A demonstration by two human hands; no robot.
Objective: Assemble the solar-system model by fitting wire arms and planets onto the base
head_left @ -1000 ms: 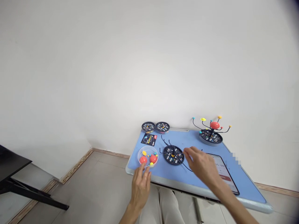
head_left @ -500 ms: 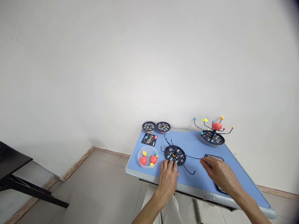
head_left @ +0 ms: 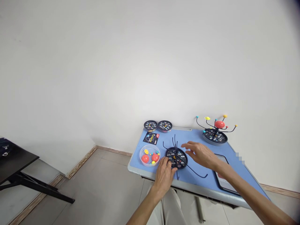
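Note:
A round black base (head_left: 182, 158) with printed labels sits near the front of the blue table, and several thin bent black arms (head_left: 197, 174) spread from its central post. My left hand (head_left: 164, 173) rests on the base's front left rim, fingers spread. Above the base's right side my right hand (head_left: 198, 153) hovers beside the upright arms, its fingers apart with nothing visible between them. Left of the base, a clear round tub (head_left: 150, 147) holds red half-balls (head_left: 145, 158) and small yellow, orange and blue balls.
A finished-looking model with coloured balls (head_left: 219, 124) stands at the back right. Two round black discs (head_left: 165, 125) and a black card (head_left: 151, 138) lie at the back left. A tablet (head_left: 222, 184) lies under my right forearm. A black table (head_left: 16, 159) is far left.
My right hand has moved left from the end of a long arm to beside the post. The black arms have shifted round; one now points to the front right. My left hand stays at the base.

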